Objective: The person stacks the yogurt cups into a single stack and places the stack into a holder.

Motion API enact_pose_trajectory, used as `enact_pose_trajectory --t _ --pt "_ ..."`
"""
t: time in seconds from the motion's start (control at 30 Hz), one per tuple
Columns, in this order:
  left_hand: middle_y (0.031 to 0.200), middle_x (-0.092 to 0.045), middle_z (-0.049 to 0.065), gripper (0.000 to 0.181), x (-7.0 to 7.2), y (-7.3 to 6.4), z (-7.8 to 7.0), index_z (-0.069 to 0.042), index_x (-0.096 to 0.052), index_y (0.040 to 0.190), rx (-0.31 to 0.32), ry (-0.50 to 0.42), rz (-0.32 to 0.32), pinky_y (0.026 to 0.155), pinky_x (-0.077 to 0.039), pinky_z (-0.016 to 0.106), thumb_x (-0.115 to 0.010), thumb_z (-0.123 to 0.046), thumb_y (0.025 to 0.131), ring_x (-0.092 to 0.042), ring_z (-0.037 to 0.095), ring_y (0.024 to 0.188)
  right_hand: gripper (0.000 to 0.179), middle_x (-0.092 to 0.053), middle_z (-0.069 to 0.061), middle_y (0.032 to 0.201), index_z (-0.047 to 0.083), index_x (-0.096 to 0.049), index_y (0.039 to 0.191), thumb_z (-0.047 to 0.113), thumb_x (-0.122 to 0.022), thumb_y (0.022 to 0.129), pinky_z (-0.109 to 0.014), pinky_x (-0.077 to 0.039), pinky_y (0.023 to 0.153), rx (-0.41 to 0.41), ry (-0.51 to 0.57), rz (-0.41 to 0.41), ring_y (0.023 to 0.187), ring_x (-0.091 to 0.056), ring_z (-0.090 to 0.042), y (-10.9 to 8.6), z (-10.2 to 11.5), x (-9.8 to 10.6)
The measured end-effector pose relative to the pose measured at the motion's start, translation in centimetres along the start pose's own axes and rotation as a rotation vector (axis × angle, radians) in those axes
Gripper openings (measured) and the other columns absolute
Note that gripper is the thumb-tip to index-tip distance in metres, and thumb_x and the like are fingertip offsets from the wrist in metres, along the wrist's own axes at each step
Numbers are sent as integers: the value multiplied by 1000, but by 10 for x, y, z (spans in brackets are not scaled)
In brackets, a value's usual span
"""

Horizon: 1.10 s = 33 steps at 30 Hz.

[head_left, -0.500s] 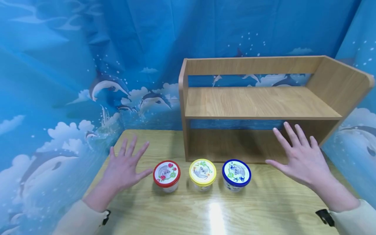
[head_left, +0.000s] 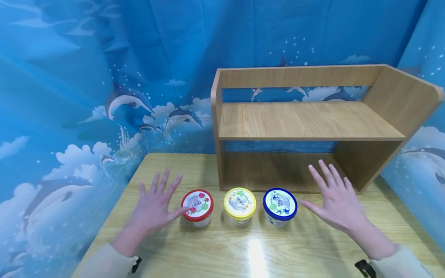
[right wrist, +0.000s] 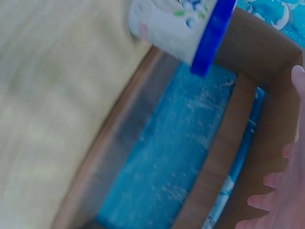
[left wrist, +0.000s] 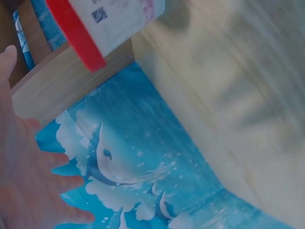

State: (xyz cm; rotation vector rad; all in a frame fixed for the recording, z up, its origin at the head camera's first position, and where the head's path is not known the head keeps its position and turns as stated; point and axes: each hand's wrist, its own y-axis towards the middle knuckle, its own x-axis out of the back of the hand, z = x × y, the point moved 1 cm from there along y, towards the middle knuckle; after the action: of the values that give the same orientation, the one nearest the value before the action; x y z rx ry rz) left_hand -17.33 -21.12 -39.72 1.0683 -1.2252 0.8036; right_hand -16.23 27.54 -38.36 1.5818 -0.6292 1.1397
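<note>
Three lidded tubs stand in a row on the wooden table. The left one is a red-lidded tub with red fruit pictured on top. A yellow-lidded tub is in the middle, and a blue-lidded tub with blueberries printed on it is at the right. My left hand has its fingers spread beside the red-lidded tub; the thumb tip overlaps its lid in the head view. To the right of the blue-lidded tub, my right hand is held with fingers spread, holding nothing. Both wrist views show the nearest tub beside the hand.
A two-level wooden shelf stands at the back right of the table, behind the tubs. Blue curtains with dolphins hang behind and along both sides. Bright glare lies on the table in front of the tubs.
Both hands have moved inward toward the tubs, the right one further, coming left and down from in front of the shelf. The tubs have stayed in place.
</note>
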Motion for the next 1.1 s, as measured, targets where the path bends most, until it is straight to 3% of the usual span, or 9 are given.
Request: enact_pose_trajectory --t 0.27,0.47,0.7,0.83,1.1 --pt "160 -12 17 98 -20 0 -10 -23 -17 157 -14 -122 -35 103 -12 76 -58 -71 81 -12 43 143 104 -14 -17 159 17 -11 157 58 -68 81 -75 -30 94 -54 141 10 141 -20 -44 -8 14 -30" --pt "160 -13 17 98 -34 -3 -14 -25 -8 157 -7 -234 -40 104 -16 73 -58 -67 84 -14 41 143 102 -16 -18 159 13 -12 156 50 -71 82 -72 -41 84 -114 267 21 135 -28 -48 -13 25 -47" --pt "159 -17 18 99 -44 -5 -16 -21 -6 157 -13 -371 -65 105 -23 68 -63 -58 86 -19 38 142 102 -12 -21 159 9 -5 156 42 -71 86 -74 -34 90 -198 439 51 133 -28 -52 -20 36 -60" --pt "158 -18 18 100 -49 -6 -18 -16 -6 157 -9 -467 -51 108 -25 62 -65 -54 86 -23 40 141 102 -8 -20 159 12 1 156 41 -69 88 -76 -35 87 -249 500 83 133 -25 -54 -24 39 -66" --pt "160 -15 14 106 -60 -7 -18 -20 -4 157 76 -669 23 107 -25 62 -70 -55 82 -23 42 140 104 -7 -22 159 13 5 156 47 -67 88 -77 -32 88 -279 526 146 134 -22 -55 -32 48 -77"
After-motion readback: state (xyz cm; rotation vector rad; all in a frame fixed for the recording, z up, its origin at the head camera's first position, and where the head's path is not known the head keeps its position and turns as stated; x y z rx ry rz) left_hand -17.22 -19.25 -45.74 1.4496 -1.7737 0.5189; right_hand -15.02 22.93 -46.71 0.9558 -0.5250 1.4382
